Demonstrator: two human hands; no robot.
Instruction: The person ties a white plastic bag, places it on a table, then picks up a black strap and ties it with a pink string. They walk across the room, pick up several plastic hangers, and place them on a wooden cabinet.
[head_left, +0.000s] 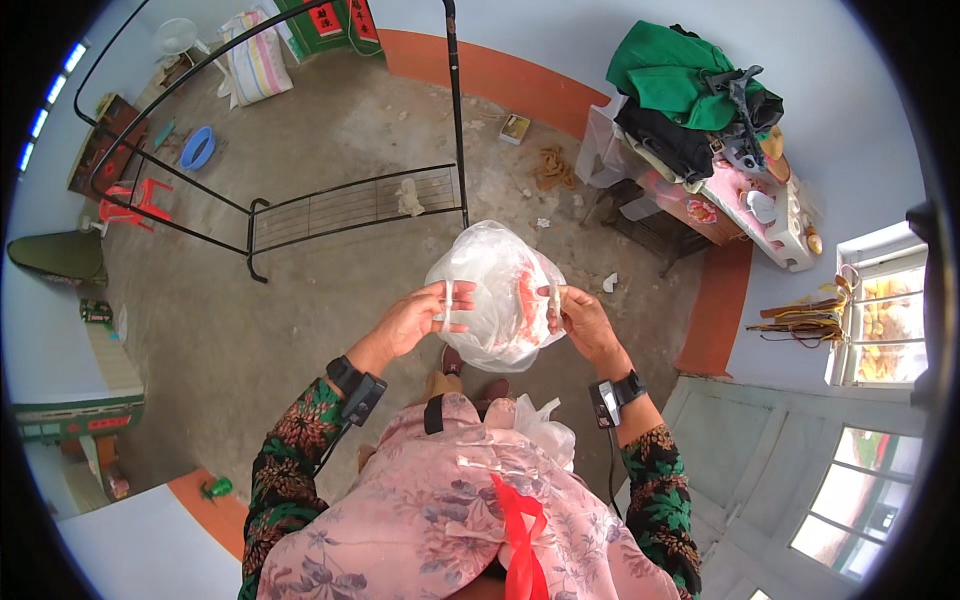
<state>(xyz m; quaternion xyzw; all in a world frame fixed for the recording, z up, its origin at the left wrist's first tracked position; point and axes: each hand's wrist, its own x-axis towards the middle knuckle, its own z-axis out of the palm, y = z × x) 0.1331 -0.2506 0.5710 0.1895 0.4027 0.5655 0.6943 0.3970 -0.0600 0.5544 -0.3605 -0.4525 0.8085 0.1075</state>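
Note:
A puffed-out translucent white plastic bag [490, 295] with red print on one side hangs in front of me at the middle of the view. My left hand [422, 315] has its fingers hooked through one handle loop. At the opposite side, my right hand [580, 318] grips the other handle with bent fingers. The handles are held apart, and the bag's inside cannot be made out. Against my pink flowered apron [400, 520] rests a second white plastic bag [545, 430], touched by neither hand.
Just beyond the bag stands a black metal rack [350, 210] with a crumpled pale cloth [409, 197] on its low shelf. Clothes [670, 80] pile over a table at the right. A blue basin [197, 148] and red stool [135, 203] are on the far left floor.

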